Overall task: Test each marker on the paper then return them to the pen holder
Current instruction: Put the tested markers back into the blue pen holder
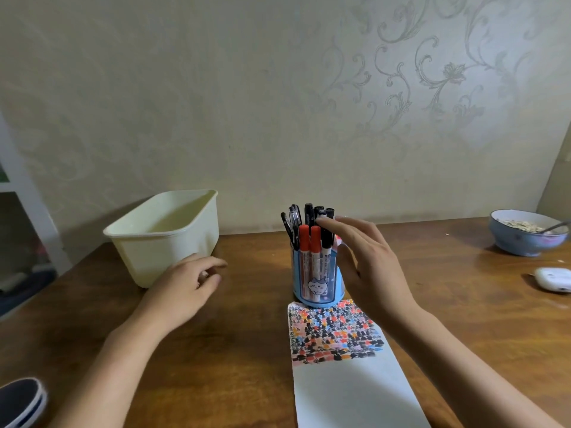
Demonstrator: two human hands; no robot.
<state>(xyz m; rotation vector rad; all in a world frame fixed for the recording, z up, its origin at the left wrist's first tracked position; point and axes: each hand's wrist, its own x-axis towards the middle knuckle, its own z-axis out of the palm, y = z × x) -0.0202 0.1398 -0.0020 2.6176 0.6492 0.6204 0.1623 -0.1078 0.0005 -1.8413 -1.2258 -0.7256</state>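
1. The pen holder [318,281], a blue cylinder with a cartoon figure on its front, is seen upright on the wooden table [247,350], touching the far edge of the paper [349,381].
2. The markers [310,239] are packed upright in the holder: two red-capped ones at the front, black-capped markers and pens behind. Their lower barrels are hidden by the holder wall, and the rear right caps are partly covered by fingers.
3. The far part of the paper is filled with red, black, blue and pink test marks; the near part is left white, and its near edge is cut off by the frame.
4. The right hand [367,257] is held just right of the holder, fingers straight and spread, released and holding nothing. Its fingertips are laid at the black caps; whether contact is made cannot be told.
5. The left hand [188,282] is seen left of the holder, fingers loosely curled, nothing grasped, with bare table between it and the holder.
6. A cream plastic bin [163,239] is set just beyond the left hand.
7. At the far right, well apart, a blue bowl [525,239] with a spoon and a small white case [553,279] are found; the case is cut off by the frame edge.
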